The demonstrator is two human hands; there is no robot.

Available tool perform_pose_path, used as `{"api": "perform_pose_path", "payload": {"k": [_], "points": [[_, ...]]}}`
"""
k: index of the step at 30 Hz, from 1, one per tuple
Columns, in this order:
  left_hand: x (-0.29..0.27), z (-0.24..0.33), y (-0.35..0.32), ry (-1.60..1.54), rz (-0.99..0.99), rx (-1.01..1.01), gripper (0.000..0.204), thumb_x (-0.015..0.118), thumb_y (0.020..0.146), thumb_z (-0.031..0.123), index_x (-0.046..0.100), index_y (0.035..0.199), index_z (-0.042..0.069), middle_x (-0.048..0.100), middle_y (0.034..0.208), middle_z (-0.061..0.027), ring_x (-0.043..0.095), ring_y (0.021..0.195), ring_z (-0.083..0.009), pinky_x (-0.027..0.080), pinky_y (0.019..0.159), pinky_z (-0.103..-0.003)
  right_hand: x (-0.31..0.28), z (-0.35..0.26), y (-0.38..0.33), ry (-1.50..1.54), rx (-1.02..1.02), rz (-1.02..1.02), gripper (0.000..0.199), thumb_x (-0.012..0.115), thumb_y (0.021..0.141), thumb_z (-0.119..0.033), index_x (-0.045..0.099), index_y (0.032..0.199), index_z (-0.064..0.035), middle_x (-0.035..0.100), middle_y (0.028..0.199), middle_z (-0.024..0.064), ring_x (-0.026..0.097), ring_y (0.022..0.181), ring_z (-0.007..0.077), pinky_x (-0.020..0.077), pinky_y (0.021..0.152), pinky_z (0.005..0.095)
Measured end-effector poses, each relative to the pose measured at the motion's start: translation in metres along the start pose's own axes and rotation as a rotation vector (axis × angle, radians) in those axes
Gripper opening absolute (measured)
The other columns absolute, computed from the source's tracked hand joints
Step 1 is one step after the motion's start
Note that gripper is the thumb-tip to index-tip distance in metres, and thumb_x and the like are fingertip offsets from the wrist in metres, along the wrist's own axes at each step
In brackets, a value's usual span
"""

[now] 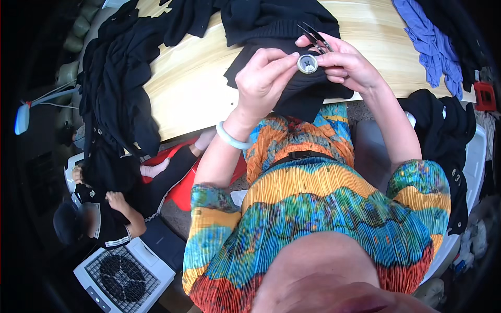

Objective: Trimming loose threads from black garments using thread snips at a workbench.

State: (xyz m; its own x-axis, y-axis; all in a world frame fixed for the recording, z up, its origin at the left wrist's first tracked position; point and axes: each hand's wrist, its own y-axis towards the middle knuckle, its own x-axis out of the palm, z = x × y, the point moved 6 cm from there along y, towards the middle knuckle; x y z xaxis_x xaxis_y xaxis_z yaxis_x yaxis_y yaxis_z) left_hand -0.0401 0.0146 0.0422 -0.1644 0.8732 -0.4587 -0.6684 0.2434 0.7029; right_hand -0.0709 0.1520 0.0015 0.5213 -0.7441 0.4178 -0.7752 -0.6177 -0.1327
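Left hand: the left hand (263, 78) is raised above the table edge, its thumb and forefinger pinched on the left rim of a round button (307, 63).
Right hand: the right hand (342, 62) meets it from the other side, fingertips pressed to the right rim of the button, and it also grips a pair of small dark scissors (313, 35) whose points stick up and away past the knuckles.
Button: it sits exactly between the two sets of fingertips, face toward the camera, pale rim with a dark centre, right over the black knit garment (292, 88).
Garment: the black knit lies on the near edge of the wooden table (193, 78) and hangs over it toward the person's lap, just under both hands.
Wrist: a pale bangle (232, 138) circles the left wrist.
Table: more black clothes (117, 78) are heaped at the left end and a blue cloth (433, 41) lies at the far right.
Nearby: another person (102, 208) sits low on the left beside a white fan (123, 276) lying on the floor.
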Motion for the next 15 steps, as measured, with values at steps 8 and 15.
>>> {"api": "perform_pose_path", "payload": {"k": [8, 15], "points": [[0.003, -0.001, 0.001, 0.140, 0.006, -0.021, 0.011, 0.064, 0.066, 0.000, 0.061, 0.077, 0.002, 0.056, 0.078, -0.0088, 0.056, 0.060, -0.0221, 0.045, 0.056, -0.029, -0.006, -0.002, 0.000, -0.144, -0.025, 0.116, 0.031, 0.053, 0.078, -0.009, 0.049, 0.109, -0.0037, 0.049, 0.079, -0.0027, 0.029, 0.044, -0.0021, 0.0244, 0.037, 0.0122], [0.017, -0.044, -0.019, -0.518, -0.345, -0.993, 0.006, 0.054, 0.079, 0.008, 0.057, 0.078, 0.002, 0.057, 0.079, -0.0058, 0.056, 0.065, -0.0114, 0.047, 0.057, -0.025, -0.015, -0.003, -0.003, -0.699, -0.416, 0.366, 0.031, 0.056, 0.080, -0.015, 0.047, 0.107, -0.0011, 0.057, 0.094, 0.0073, 0.055, 0.090, 0.0151, 0.0440, 0.077, 0.0269]]}}
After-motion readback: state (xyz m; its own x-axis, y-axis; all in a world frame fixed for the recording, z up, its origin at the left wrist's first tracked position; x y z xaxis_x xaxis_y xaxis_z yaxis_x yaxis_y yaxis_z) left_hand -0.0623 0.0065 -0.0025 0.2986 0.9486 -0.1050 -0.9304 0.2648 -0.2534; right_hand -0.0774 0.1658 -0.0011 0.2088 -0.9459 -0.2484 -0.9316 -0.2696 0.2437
